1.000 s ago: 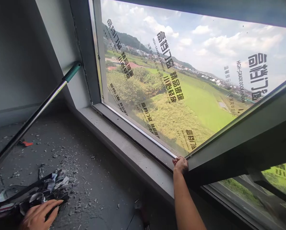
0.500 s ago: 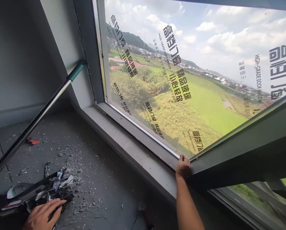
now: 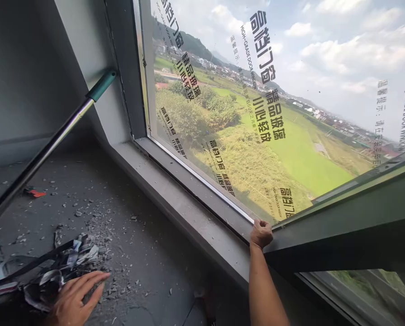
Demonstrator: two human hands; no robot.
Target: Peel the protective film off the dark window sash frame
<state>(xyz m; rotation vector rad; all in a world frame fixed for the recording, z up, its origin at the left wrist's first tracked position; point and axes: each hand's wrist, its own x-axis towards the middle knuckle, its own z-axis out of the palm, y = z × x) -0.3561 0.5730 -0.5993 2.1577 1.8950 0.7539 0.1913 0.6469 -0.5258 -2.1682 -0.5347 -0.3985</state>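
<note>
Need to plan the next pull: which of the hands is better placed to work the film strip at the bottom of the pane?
Right hand: it sits at the strip's end on the window frame. Left hand rests on floor scraps.

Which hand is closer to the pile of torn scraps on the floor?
Left. The left hand rests against the scrap pile; the right hand is far off, up at the window frame.

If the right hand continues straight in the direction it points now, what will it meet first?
The right hand points up and away, at the lower corner of the window frame. It already touches there, so it would likely meet the film-covered glass straight away, though depth is hard to judge.
</note>
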